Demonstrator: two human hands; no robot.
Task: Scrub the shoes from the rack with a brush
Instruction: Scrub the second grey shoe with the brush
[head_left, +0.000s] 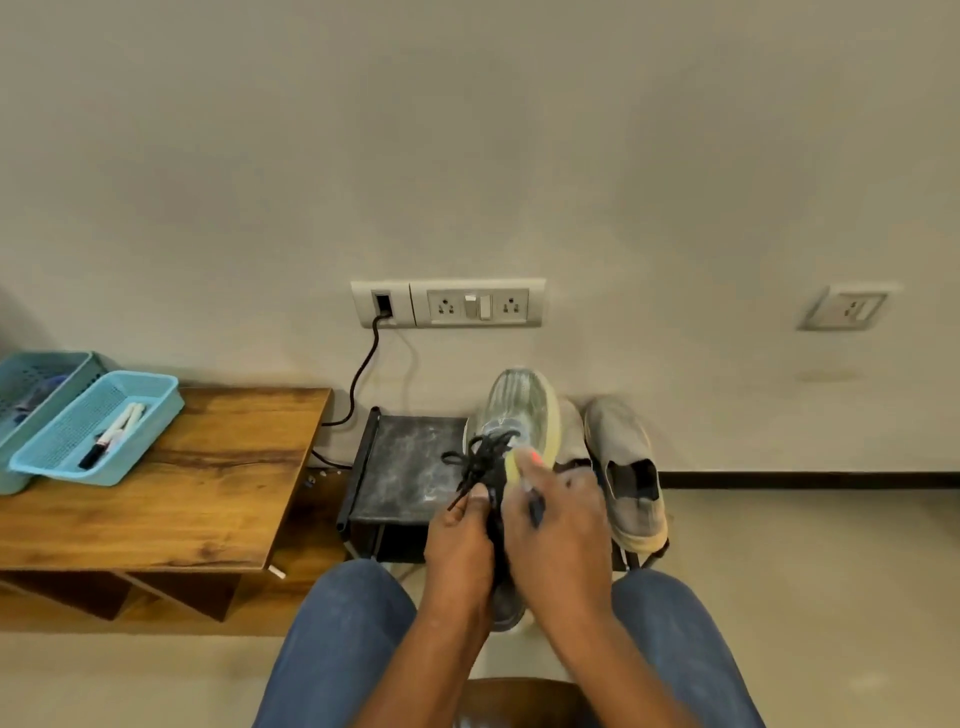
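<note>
A pale wall (467, 130) is filling the upper half of the view, carrying a socket panel (448, 302) with a black cable (363, 374) hanging from it. At left, a wooden desk (208, 483) is bearing two light-blue baskets — the nearer basket (150, 410) is holding markers (111, 435). Between the desk and the person's jeans-clad knees (343, 639), a low dark shoe rack (402, 473) is standing against the wall, its top dusty. A grey slip-on shoe (631, 467) is lying on the rack's right side, toe toward the wall.

The black sneaker (519, 410) is being held up in front of the rack, its translucent sole facing the camera and its black laces (480, 454) dangling. The left hand (460, 545) is gripping the sneaker from the left, thumb curled against it. The right hand (558, 530) is curling around a brush (535, 506) with a dark handle, pressing it to the sneaker's yellowish edge — the brush head is too blurred to make out.
</note>
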